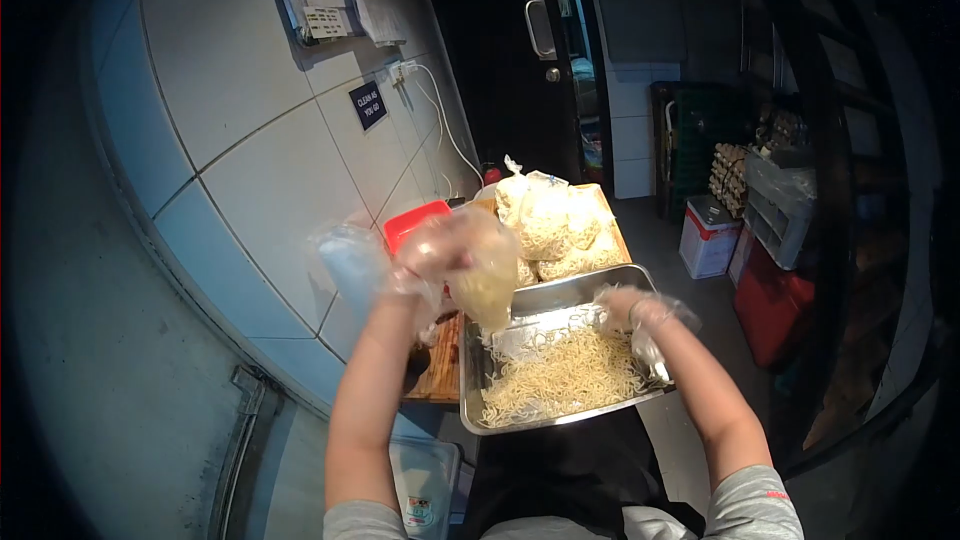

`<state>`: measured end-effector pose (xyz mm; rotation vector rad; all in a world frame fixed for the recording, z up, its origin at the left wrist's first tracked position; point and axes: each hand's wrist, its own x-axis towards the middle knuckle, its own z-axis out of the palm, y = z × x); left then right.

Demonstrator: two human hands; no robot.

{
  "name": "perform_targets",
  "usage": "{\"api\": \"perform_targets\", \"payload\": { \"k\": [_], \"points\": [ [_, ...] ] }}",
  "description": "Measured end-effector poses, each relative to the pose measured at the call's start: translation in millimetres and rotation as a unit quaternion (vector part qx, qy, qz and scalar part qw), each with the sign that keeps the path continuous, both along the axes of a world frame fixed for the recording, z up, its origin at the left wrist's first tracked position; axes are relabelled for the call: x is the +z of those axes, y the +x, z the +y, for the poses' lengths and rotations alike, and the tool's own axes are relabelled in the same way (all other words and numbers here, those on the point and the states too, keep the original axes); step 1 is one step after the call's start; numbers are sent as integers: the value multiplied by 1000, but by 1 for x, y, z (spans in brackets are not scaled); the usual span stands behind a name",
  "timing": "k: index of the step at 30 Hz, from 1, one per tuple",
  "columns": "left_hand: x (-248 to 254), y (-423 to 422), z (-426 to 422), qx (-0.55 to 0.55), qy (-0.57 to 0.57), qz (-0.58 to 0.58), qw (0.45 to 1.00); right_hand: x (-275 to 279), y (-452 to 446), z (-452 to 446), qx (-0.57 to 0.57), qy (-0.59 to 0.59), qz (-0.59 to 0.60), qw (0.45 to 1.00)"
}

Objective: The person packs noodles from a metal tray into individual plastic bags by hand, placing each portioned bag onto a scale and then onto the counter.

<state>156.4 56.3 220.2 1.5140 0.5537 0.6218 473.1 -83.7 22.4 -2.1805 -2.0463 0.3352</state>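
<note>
My left hand [432,258], in a clear plastic glove, is closed on a plastic bag of noodles [486,275]. The bag hangs over the left rear of a deep metal tray [590,290], and both are smeared by motion. Loose pale yellow noodles [565,375] cover much of the tray's bottom, with bare metal showing at the back. My right hand [622,308], also gloved, is at the tray's right side above the noodles. Its fingers are blurred and partly hidden, so I cannot tell whether they hold anything.
Behind the tray, several filled noodle bags [560,220] are piled on a wooden board. A red container [415,223] stands by the tiled wall at left. A white box [710,237] and a red box [775,310] stand on the floor at right. A dark door [500,50] is beyond.
</note>
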Motion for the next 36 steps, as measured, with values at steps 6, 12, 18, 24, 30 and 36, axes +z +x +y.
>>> {"api": "perform_targets", "payload": {
  "k": [6,12,18,24,30,36],
  "points": [
    [95,-2,84,124,99,-115,981,4,-65,-9,-48,-140,-35,988],
    [63,36,146,284,140,-202,927,10,-83,-23,-76,-108,-34,991],
    [-21,35,160,333,163,-205,906,-10,-87,-22,-95,-90,-52,990],
    [-77,10,164,385,281,-77,875,1,-98,-26,-105,-94,-62,988],
    [-38,0,43,266,51,-119,955,-22,-91,-22,-94,-82,-78,989],
    [-20,-25,6,207,72,5,976,1,-96,-28,-109,-91,-36,989]
  ]
}}
